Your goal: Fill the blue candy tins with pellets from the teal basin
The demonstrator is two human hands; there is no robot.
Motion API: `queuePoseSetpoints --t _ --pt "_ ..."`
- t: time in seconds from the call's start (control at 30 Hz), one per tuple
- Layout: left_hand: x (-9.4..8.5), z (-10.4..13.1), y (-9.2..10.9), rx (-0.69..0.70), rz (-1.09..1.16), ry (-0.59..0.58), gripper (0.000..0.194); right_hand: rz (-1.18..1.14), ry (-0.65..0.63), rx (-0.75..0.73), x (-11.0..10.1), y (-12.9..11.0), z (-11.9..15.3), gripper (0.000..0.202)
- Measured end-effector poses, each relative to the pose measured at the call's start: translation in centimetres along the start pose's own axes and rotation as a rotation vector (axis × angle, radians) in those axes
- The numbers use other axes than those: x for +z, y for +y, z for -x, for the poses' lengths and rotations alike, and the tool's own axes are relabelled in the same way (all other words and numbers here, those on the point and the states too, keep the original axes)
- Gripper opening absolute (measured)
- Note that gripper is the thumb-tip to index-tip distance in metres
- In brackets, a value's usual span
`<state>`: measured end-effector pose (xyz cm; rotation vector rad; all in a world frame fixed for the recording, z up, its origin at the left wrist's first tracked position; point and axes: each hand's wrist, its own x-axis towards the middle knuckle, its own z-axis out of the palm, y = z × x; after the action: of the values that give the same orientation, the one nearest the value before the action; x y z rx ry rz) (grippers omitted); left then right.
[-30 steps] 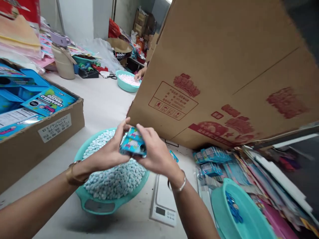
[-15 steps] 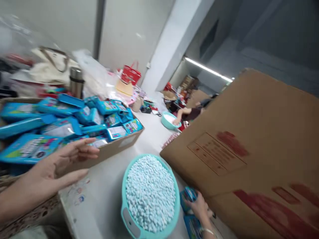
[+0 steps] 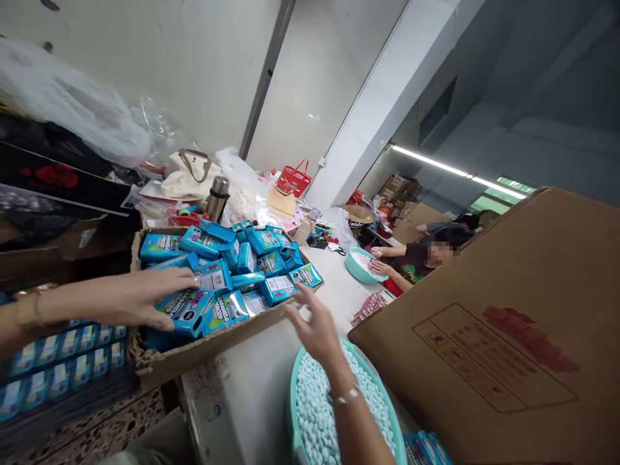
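Observation:
My left hand [image 3: 140,297] reaches over a cardboard box [image 3: 213,352] piled with blue candy packs [image 3: 220,279]. Its thumb and fingers are apart, just over or touching a pack at the near left; I cannot tell which. My right hand [image 3: 314,323] is above a turquoise basin [image 3: 293,420], beside the box's right corner, fingers spread and holding nothing. Small pale-blue candies [image 3: 314,400] fill the basin, partly hidden by my right forearm. More blue packs [image 3: 429,449] stand right of the basin, cut off by the frame's bottom edge.
A large carton [image 3: 484,323] stands on the right. Rows of blue packs [image 3: 62,361] sit low on the left. Behind the box are a steel flask [image 3: 217,199] and bags. Farther along the table [image 3: 329,281], another person [image 3: 411,261] has both hands at a turquoise basin [image 3: 356,268].
My right hand has let go of the blue pack beside the basin and moved up and left over the basin. My left hand has come further over the box. The view has swung left.

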<state>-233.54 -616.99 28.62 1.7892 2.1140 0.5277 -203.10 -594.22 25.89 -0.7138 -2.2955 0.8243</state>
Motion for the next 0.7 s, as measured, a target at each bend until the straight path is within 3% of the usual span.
queuePoseSetpoints --t 0.07,0.13,0.2,0.27,0.37,0.5,0.6,0.7 --pt "0.5 -0.2 -0.2 0.044 -0.027 -0.031 0.066 -0.013 -0.043 -0.079 5.9 -4.1 -3.6 0.064" --pt "0.8 -0.3 -0.2 0.075 -0.056 -0.020 0.069 0.093 -0.052 -0.097 10.6 -6.5 -6.3 0.065" --pt "1.2 -0.3 -0.2 0.099 -0.079 -0.004 0.073 0.224 -0.108 -0.080 13.8 -7.6 -8.0 0.067" --pt "1.8 -0.1 -0.6 0.110 -0.071 0.020 0.075 0.241 -0.133 -0.055 15.4 -7.7 -8.7 0.068" --pt "3.1 0.4 -2.1 0.091 -0.030 0.101 0.076 -0.109 0.037 0.003 14.6 -6.5 -8.3 0.069" --pt "4.9 1.3 -3.5 0.150 0.018 0.375 0.089 -0.992 0.281 0.198 9.6 -3.7 -4.9 0.054" --pt "6.5 1.6 -1.2 0.290 0.192 0.549 0.079 -1.546 0.203 0.334 6.3 -2.5 0.0 0.045" --pt "9.4 1.4 3.7 0.292 0.510 0.560 0.071 -1.826 0.083 0.320 5.4 -2.7 5.6 0.050"
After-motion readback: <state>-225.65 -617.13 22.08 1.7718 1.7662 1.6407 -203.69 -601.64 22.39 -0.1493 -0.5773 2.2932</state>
